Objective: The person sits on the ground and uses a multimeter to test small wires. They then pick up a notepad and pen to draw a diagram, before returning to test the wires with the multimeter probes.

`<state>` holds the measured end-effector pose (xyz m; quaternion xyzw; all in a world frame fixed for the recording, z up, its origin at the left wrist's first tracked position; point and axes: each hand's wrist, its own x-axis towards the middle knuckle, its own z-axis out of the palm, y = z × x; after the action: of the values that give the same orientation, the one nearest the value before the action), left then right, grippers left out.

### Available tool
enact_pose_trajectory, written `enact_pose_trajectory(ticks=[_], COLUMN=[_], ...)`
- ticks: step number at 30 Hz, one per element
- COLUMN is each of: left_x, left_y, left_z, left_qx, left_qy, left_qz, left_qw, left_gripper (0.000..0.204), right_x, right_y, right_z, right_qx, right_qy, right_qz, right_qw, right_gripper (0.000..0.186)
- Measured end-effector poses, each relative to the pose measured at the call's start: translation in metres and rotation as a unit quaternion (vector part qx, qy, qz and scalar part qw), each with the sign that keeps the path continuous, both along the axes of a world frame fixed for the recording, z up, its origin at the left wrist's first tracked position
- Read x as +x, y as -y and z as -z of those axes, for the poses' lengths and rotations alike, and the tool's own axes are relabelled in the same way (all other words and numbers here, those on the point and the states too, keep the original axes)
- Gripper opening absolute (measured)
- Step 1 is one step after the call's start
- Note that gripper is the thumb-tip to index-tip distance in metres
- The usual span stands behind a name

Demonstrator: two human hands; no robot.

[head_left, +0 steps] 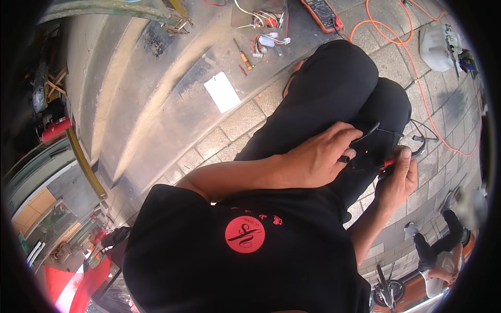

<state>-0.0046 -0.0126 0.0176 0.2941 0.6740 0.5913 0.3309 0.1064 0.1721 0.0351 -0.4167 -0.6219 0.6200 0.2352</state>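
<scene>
The person's squatting on grey paving stones, both hands working over the knees of black trousers (334,88). The left hand (313,159) is curled shut round a short black tube (344,159); only its open round end shows past the fingers, pointing right toward the other hand, long axis roughly level. From above that fist a thin black cable (371,130) runs up & to the right, smooth, rubbery-looking, bending over the knee. The right hand (399,177) is pinched closed on a small tool w/ a red handle (389,163), thumb and fingers tight on it; its tip aims left at the tube, and the two hands are just beside each other, w/ a narrow gap between. Can't tell what kind of tool it is, too much is hidden. Beyond the knees, on the concrete step: 1 white card (222,92), flat & rectangular; 1 screwdriver (244,56) w/ an orange handle, lying slantwise; a tangle of red, white & blue wires (267,31) w/ white plugs; 1 red-and-black meter (323,13) at the top edge. A long orange cord (412,57) loops across the stones to the right, passing near a white plastic housing (437,47). Bottom right, well apart, another person (438,255) in dark trousers sits by a parked bike. The person's own black T-shirt (245,250) has 1 round red badge on it.
</scene>
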Motion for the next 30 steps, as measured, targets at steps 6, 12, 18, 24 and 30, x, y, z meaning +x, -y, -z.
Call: enact_pose_trajectory(ticks=[6,12,18,24,30], left_x=[-0.040,-0.119,-0.153,-0.165,-0.191], left_y=[0.038,0.087,0.148,0.221,0.201], left_z=[-0.036,0.030,0.130,0.245,0.242], left_qx=[0.008,-0.145,-0.293,-0.420,-0.450], left_qy=[-0.063,0.073,0.218,-0.202,-0.071], left_qz=[-0.108,-0.390,-0.448,-0.343,-0.369], left_qw=[0.992,0.906,0.816,0.816,0.810], left_gripper=[0.028,0.027,0.016,0.033,0.031], right_x=[0.000,-0.002,0.003,0.011,0.005], right_y=[-0.003,-0.007,-0.011,-0.020,-0.017], right_z=[-0.002,-0.005,0.000,0.011,0.001], right_qx=[0.011,-0.019,-0.006,-0.042,-0.030], right_qy=[0.022,0.018,0.007,-0.026,-0.046], right_qz=[0.000,0.001,0.012,0.015,-0.005], right_qw=[1.000,1.000,1.000,0.999,0.998], right_gripper=[0.035,0.033,0.033,0.038,0.036])
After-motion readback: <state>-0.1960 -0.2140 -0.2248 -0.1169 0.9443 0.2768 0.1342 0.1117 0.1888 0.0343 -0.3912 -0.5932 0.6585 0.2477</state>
